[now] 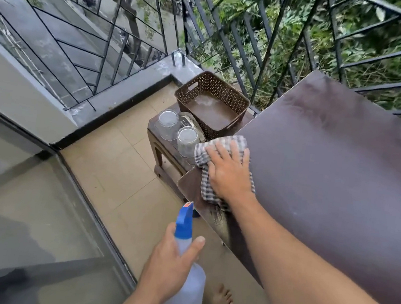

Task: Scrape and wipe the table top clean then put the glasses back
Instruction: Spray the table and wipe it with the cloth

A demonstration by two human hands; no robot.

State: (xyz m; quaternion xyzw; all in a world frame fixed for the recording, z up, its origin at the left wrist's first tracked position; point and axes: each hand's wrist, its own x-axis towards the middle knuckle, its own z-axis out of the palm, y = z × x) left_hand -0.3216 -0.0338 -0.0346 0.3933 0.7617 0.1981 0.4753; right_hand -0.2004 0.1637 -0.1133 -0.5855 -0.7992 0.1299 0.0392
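The dark brown table top (336, 171) fills the right of the head view. My right hand (229, 172) lies flat on a grey checked cloth (203, 184), pressing it onto the table's left end. My left hand (170, 267) grips a translucent spray bottle (186, 286) with a blue trigger head, held low over the floor, left of the table. Two clear glasses stand upside down on a small brown stool (157, 127) beyond the table's end: one (167, 123) farther left, one (187, 140) beside the cloth.
A brown perforated basket (213, 89) sits on the stool behind the glasses. Black metal railings (267, 47) enclose the balcony, with foliage beyond. A glass sliding door (27, 208) is at the left. My bare foot (222, 300) stands on the beige tiled floor (119, 163).
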